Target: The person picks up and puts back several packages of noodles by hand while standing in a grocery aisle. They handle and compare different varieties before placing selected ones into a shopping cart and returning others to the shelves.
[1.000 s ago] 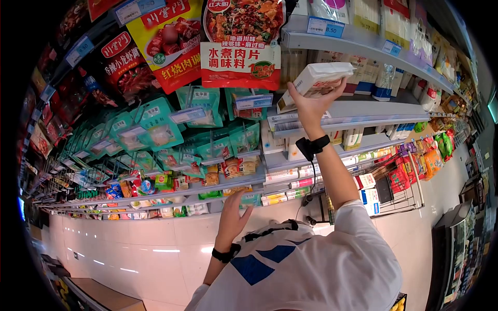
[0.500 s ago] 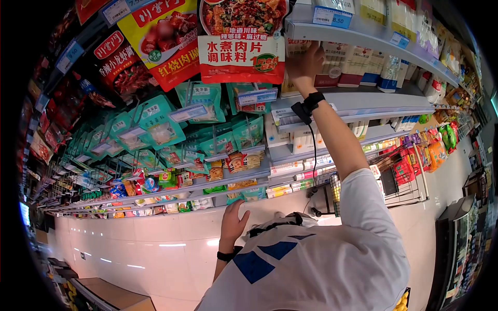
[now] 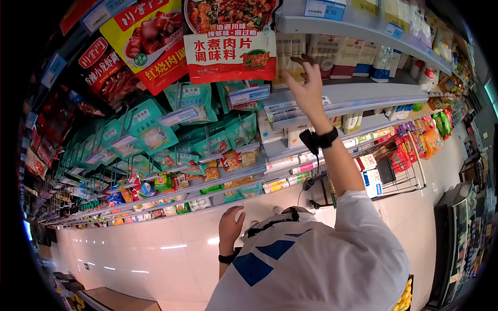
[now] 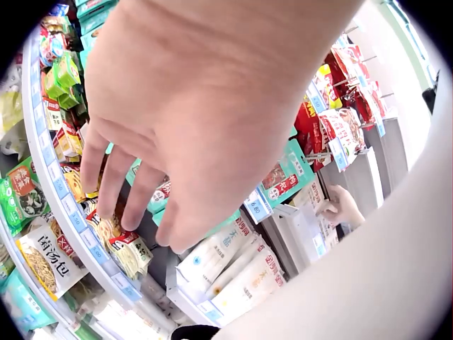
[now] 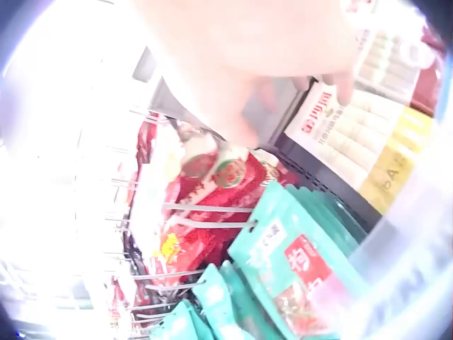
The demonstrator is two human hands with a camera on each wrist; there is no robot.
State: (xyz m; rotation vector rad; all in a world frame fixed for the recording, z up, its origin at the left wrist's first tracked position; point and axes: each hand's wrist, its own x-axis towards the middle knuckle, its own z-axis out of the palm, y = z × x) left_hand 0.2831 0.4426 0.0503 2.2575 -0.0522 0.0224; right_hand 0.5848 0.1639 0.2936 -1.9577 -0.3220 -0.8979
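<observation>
My right hand point(image 3: 309, 96) is raised at the shelf, fingers spread and bent slightly, holding nothing. Right in front of its fingertips stands a pale noodle pack point(image 3: 288, 56). In the right wrist view that noodle pack point(image 5: 354, 138) shows pale bundles, red lettering and a yellow band, with the fingers point(image 5: 345, 88) overlapping its top edge. Low in front of the body, my left hand point(image 3: 231, 228) hangs loosely with nothing in it. The left wrist view shows the back of this left hand point(image 4: 191, 113), its fingers relaxed, and products on the shelves beyond.
Seasoning pouches point(image 3: 231, 54) hang close at the upper left, above teal pouches point(image 3: 150, 127) on hooks. A shelf edge point(image 3: 347, 105) runs just under the right hand. A wire cart point(image 3: 415, 171) holding boxes point(image 3: 371, 181) stands at the right. A cable hangs from the right wristband point(image 3: 319, 139).
A second ago my right hand gripped a white pack; half a second ago it reached deep into the shelf. It has now drawn back with nothing in it. My left hand barely moved.
</observation>
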